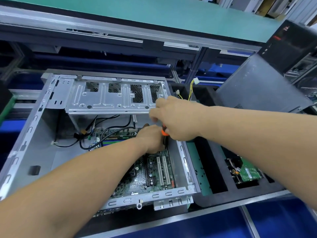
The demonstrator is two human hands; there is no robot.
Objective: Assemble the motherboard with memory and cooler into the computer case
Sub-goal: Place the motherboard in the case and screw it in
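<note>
Factory assembly line: green-topped shelf across the back, aluminium framing below it, blue surfaces under the work level. Counter carries a black foam tray with deep slots; second grey computer case tilted at far right.

Open computer case lying on its side, left of the foam tray. Motherboard already down inside, flat on the case floor, white expansion slots toward the near right wall. Drive cage spanning the far end of the case. Black cables looped over the board's far edge. Cooler and memory not clearly made out; arms cover the board's centre.

Left hand low over the board, fingers curled downward, steadying something beneath; what exactly, cannot tell. Right hand above it, fingers wrapped round an orange-and-black screwdriver, shaft pointing down toward the board. Likely step: driving a mounting screw.

Spare green circuit board resting in a slot of the foam tray, right of the case. Yellow-and-black power leads hanging beyond the case's far right corner.

Handling judgement: motherboard stiff but thin, fragile, light; best held by bare edges only, never by slots or components. Case sheet metal rigid, edges probably sharp. Screwdriver tip slipping onto the board's traces the main risk.
</note>
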